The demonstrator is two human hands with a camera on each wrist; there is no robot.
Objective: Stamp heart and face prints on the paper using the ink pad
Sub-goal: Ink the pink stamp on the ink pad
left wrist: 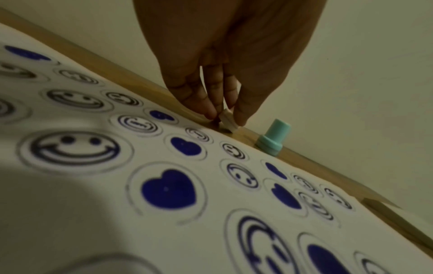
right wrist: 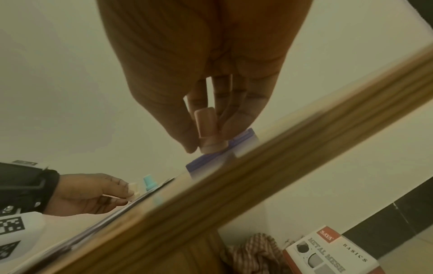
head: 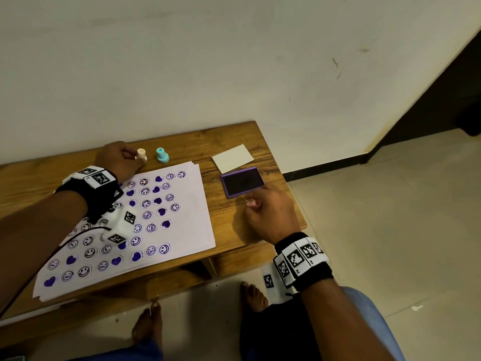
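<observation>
Paper, covered in purple hearts and smiling faces, lies stacked on the wooden counter, its near left corner reaching the counter's front edge. Bare wood remains along the far edge, beside the wall, and between the sheet and the ink pad. That pad, purple-rimmed and dark, sits open near the counter's right edge, with its pale lid just beyond it toward the far right corner.

At the far edge of the sheet, the left hand pinches a cream stamp between its fingers and thumb; in the left wrist view the stamp is tilted, its base on the wood just beside the paper's border. A teal stamp stands upright close to its right, free of the hand.

The right hand hovers near the counter's right front corner, fingers curled around a pink stamp, whose base is at the pad's near edge; whether it touches the ink cannot be told.

Under the counter, the right wrist view shows a striped cloth and a white box printed "SAYA", "BASICS" and "METAL MESH". Both wrists carry black bands with square black-and-white marker tags.
</observation>
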